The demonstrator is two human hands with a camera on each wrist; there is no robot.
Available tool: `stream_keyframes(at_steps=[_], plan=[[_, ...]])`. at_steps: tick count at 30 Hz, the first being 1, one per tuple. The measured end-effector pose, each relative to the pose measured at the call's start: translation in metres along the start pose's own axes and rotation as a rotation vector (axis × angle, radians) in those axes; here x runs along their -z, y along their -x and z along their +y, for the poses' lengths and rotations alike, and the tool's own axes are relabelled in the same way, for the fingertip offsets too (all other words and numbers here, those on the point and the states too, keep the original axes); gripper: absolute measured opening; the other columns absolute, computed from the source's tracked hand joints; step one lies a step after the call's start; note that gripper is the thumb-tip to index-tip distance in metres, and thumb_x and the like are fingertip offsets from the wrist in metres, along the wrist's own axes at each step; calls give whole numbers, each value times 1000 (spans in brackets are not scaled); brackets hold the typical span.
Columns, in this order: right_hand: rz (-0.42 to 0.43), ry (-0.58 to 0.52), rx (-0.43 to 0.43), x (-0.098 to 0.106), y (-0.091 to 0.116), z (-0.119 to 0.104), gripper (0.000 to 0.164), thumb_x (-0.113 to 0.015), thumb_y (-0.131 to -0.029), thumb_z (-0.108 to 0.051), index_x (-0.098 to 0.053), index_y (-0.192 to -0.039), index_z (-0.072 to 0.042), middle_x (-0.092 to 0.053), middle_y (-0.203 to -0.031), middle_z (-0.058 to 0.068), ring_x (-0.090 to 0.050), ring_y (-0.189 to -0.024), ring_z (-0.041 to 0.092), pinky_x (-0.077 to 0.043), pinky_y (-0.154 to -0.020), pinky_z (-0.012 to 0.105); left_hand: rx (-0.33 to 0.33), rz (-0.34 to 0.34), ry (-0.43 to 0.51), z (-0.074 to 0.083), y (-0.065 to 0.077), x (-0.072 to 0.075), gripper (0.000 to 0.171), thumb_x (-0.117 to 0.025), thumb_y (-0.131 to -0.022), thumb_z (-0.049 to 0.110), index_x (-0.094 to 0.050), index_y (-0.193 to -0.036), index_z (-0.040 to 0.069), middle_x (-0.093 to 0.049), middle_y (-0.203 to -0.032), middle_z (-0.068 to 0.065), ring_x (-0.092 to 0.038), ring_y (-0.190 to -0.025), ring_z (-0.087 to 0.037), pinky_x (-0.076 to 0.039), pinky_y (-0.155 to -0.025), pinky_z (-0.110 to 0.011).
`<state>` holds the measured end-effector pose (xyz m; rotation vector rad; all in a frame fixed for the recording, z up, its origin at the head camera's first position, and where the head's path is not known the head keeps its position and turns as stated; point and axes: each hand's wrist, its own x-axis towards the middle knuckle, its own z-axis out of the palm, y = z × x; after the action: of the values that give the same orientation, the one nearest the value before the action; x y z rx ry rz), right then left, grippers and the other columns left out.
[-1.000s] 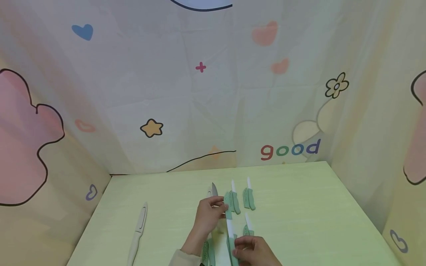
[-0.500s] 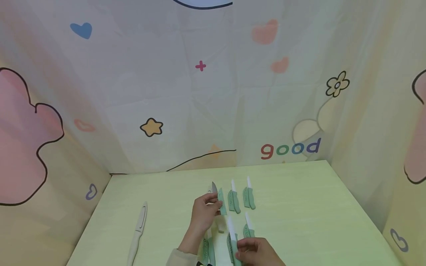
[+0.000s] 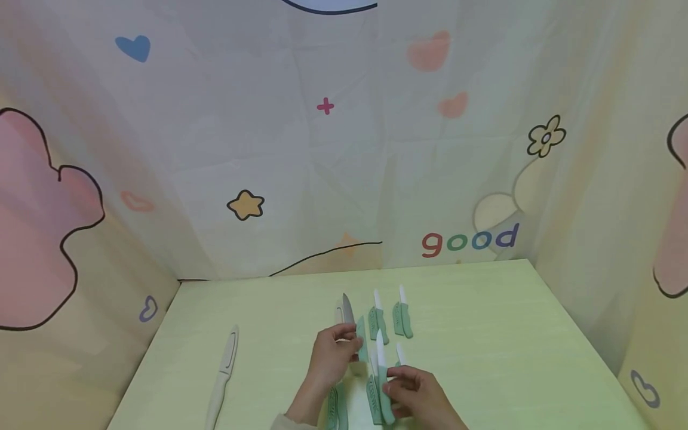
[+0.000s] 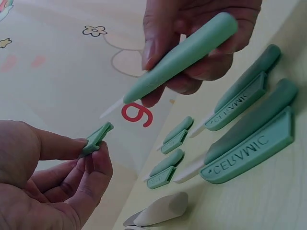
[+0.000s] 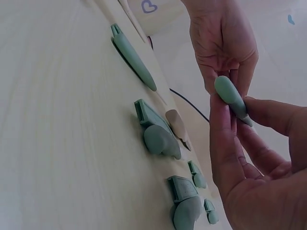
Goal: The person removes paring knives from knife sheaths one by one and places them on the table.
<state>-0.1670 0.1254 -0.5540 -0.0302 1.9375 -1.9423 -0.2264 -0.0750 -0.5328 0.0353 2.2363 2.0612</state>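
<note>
In the head view, my left hand [image 3: 330, 356] pinches a narrow green blade sheath [image 3: 361, 338] between thumb and fingers. My right hand [image 3: 416, 391] grips a paring knife [image 3: 386, 394] by its green handle, the white blade pointing away from me. From the left wrist, the blade tip shows close to the sheath [image 4: 97, 138] but apart from it. Under the held knife lies another green knife with its sheath [image 3: 373, 401], lettered along the side. A steel-bladed knife [image 3: 348, 307] lies just beyond my left hand, which hides its handle in the head view.
Two green knives with sheaths lie at the back, one [image 3: 378, 324] beside the other [image 3: 402, 319]. Another green knife [image 3: 337, 409] is near my left forearm. A sheathed off-white knife [image 3: 224, 370] lies at the left. Printed curtains [image 3: 344, 149] rise behind the table [image 3: 484, 334].
The knife and sheath, in line and meeting a second ago, are now apart. My right hand has moved the knife slightly up and right; my left hand shifted left, then lower with the sheath.
</note>
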Motion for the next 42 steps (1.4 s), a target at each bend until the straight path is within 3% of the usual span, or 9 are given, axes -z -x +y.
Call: stream_keyframes(at_steps=[5,10,20,26,35,42], plan=[[16,1,-4,0,-6,-3,46,-67,-92,-25,-55,-126,4,-71,-100,11,-65,-83,25,-61,-63,39,15,-32,26,-5,4,-3,31,-69,-88,9,-64,-116,-2,-63,-95,-13,-64,-81,-29,-62,-62,-35],[46,-37,2,-2,-11,-10,48,-65,-93,-24,-51,-131,3,-70,-93,10,-64,-81,27,-62,-61,40,28,-71,38,-8,8,-9,31,-68,-88,8,-63,-116,-5,-63,-93,-14,-66,-77,-26,-62,-60,-38],[78,-90,25,-2,-16,-13,47,-65,-93,-20,-51,-131,4,-69,-92,12,-65,-82,33,-61,-59,41,36,-120,20,-13,18,-16,28,-68,-88,12,-65,-114,3,-69,-84,-9,-66,-63,-24,-61,-54,-34],[89,-89,20,1,-17,-13,49,-65,-92,-18,-50,-132,5,-70,-94,12,-66,-80,30,-62,-59,41,38,-121,8,-14,21,-19,29,-68,-87,12,-64,-115,4,-72,-82,-7,-66,-66,-23,-61,-52,-34],[40,-92,21,9,-14,-11,59,-70,-88,-13,-44,-138,5,-67,-101,16,-64,-82,29,-61,-66,43,23,-100,-27,-12,22,-25,30,-68,-87,10,-63,-116,2,-72,-81,-7,-66,-66,-25,-60,-49,-31],[51,-89,35,16,-14,-9,59,-69,-88,-9,-43,-140,5,-65,-100,15,-65,-83,30,-61,-68,44,11,-71,-106,-13,18,-35,29,-69,-88,14,-66,-117,10,-72,-79,-3,-65,-58,-17,-58,-45,-30]])
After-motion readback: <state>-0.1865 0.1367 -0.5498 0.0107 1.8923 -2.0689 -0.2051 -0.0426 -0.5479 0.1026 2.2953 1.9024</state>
